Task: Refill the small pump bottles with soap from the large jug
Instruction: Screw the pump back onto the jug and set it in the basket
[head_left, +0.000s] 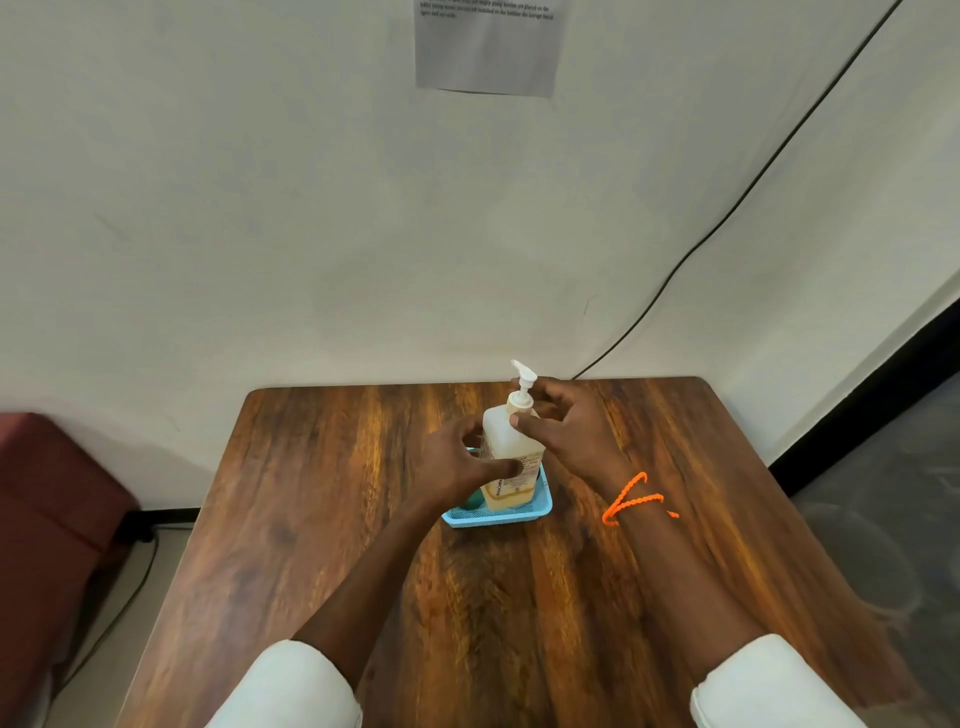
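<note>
while the pump bottle (511, 457) stands upright in the blue tray (498, 512), its body is gripped by the left hand (460, 462) and its collar is pinched by the right hand (566, 426).

You are looking at a translucent pump bottle (511, 457) standing upright, holding amber soap in its lower part, white pump nozzle (522, 375) pointing toward 11 o'clock.

Both hands meet at a pump bottle (511, 457) standing in a blue tray (501, 512) on the bench (322, 499): left hand (460, 462) wraps its body, right hand (563, 423) reaches its collar.
</note>
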